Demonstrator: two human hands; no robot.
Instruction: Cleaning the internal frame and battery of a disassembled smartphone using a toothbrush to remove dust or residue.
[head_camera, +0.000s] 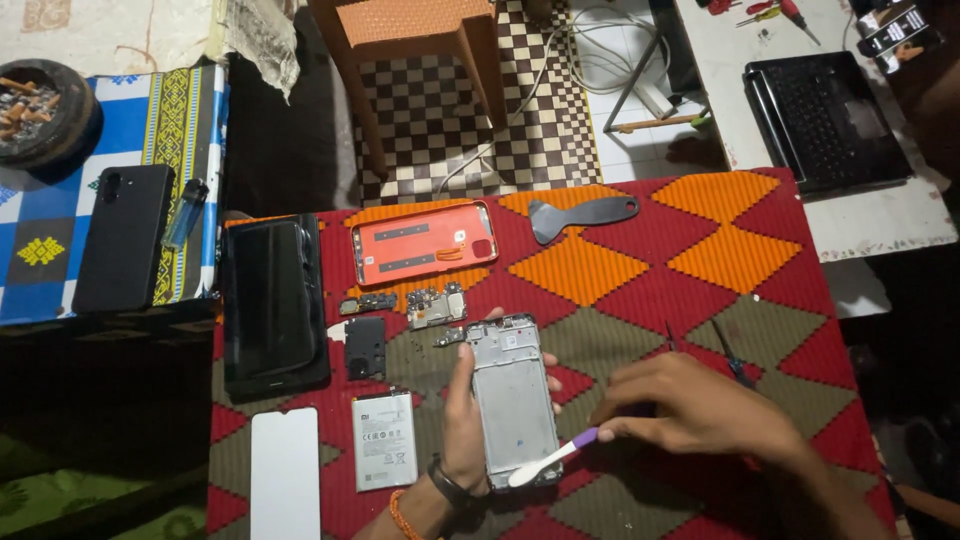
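The left hand (465, 420) clamps a phone frame (514, 400), a grey metal rectangle lying low and centre on the woven red, orange and olive mat (690, 250). The right hand (690, 410) pinches a toothbrush (550, 460) with a purple handle; its white head touches the frame's lower edge, and the palm hides the rest of the handle. Left of the frame lie a flat silver battery (384, 440), a white glass panel (285, 475) cut off by the picture's edge, and a glossy black screen (272, 305). An orange back cover (424, 243), a circuit board (436, 305) and a grey plastic pry tool (582, 214) lie above it.
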